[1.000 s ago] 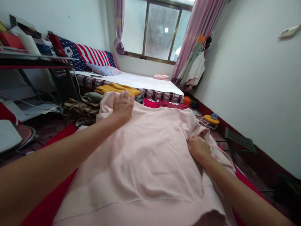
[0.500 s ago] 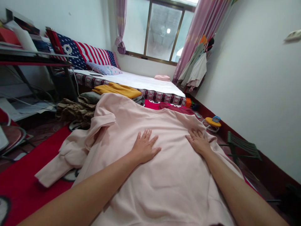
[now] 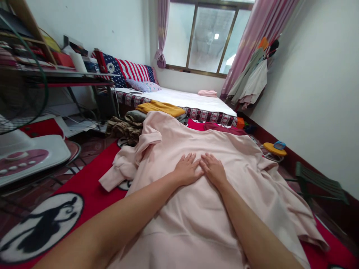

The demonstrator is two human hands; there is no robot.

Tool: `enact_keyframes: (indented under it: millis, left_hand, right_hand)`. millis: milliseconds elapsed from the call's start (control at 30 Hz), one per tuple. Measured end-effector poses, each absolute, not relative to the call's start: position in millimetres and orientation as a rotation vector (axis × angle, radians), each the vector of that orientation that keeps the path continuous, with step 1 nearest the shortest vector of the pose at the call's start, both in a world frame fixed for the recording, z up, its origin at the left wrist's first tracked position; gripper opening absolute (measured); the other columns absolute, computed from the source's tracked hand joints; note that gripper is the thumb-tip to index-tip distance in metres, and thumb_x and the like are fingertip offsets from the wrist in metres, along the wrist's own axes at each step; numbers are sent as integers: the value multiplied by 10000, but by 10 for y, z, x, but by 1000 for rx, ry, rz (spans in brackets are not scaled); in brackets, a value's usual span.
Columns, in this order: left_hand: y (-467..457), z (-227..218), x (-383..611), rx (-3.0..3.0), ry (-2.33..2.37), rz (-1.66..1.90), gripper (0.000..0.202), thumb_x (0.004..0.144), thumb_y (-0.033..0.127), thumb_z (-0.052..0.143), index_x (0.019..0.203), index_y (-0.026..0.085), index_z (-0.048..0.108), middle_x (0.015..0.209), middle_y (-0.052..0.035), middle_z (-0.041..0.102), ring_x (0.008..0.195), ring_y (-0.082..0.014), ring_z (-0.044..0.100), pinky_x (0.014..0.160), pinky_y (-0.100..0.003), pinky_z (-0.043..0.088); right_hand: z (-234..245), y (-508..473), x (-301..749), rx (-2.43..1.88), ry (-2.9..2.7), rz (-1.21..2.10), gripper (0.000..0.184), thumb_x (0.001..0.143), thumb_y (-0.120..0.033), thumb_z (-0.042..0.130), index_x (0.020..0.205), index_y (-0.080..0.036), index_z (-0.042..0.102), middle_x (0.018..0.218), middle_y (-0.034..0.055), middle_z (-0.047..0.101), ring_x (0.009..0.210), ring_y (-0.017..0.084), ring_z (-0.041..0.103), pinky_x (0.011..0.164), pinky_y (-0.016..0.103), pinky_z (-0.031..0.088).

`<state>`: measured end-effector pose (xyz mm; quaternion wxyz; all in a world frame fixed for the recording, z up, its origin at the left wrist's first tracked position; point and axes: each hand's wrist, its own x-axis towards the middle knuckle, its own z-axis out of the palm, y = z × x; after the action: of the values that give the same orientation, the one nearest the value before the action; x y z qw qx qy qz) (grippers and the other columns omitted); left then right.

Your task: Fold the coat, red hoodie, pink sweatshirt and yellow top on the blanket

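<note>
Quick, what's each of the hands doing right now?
Left hand: open, flat on the pink top, holding nothing.
Right hand: open, flat on it too, holding nothing.

pink top (image 3: 196, 209): hem cut off at bottom; patch under left hand (image 3: 187, 170) and right hand (image 3: 214, 170) hidden
red blanket (image 3: 98, 205): middle hidden under pink top
fan base (image 3: 36, 155): clipped at left edge

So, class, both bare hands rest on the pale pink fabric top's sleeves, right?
Not quite: the head view shows the bare left hand and bare right hand on the body of the pale pink fabric top, not its sleeves.
</note>
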<state>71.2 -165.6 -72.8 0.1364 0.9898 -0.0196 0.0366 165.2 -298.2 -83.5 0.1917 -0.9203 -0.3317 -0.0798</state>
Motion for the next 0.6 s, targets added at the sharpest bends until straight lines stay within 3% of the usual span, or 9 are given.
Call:
enact_keyframes:
  millis: [133,233,333,367,433,533,600]
  left_hand:
    - [-1499,-565,354,2846,-250,-164,762,938,562,371,1531,108,226,1605,-190,63,1490,-307,43,1191,-469,129]
    - [-1303,-376,-27,2758,-357,-324,790,880,517,520,1512,103,289,1599,-189,110,1484,-321,92,1179,-422,203]
    - [-981,-178,-375,2553,-331,-392,603,817,475,608,1343,184,565,1486,-128,450,1363,-303,427,1069,-336,385]
    - [-842,-121,-464,2513,-234,-331,503,818,475,596,1232,194,650,1361,-110,588,1244,-282,552,998,-311,442]
    - [-533,-43,-595,2565,87,-39,431,813,503,572,1078,192,709,1132,-91,709,1057,-259,650,904,-304,486]
    - [-99,-55,-686,2735,632,405,713,648,599,690,1226,187,617,1203,-129,658,1137,-335,590,949,-381,461]
    - [90,-148,-698,2706,853,380,989,519,640,752,1355,171,508,1307,-160,594,1190,-373,551,957,-403,456]
  right_hand:
    - [-964,-3080,1740,-2361,-935,-279,340,875,-298,533,1157,-180,682,1362,120,586,1304,246,500,1111,438,344]
    - [-961,-3115,1815,-2213,-971,-334,299,842,-300,551,1036,-154,724,1234,151,663,1187,255,594,1062,418,414]
    - [-957,-3110,1797,-2126,-956,-391,291,847,-317,538,978,-145,733,1158,161,691,1107,272,633,1020,445,452]
    - [-956,-3104,1780,-2097,-951,-410,290,852,-318,533,973,-143,730,1148,161,692,1089,273,638,1008,450,461]
    - [-944,-3084,1738,-2034,-948,-446,275,864,-308,524,965,-144,720,1132,154,690,1058,269,645,980,448,481]
    - [-884,-3035,1640,-1943,-990,-524,231,883,-276,514,947,-160,703,1108,135,680,1019,254,650,919,423,516]
    - [-813,-2990,1524,-1879,-1062,-595,212,904,-255,500,965,-177,687,1113,119,669,1006,236,650,876,387,532]
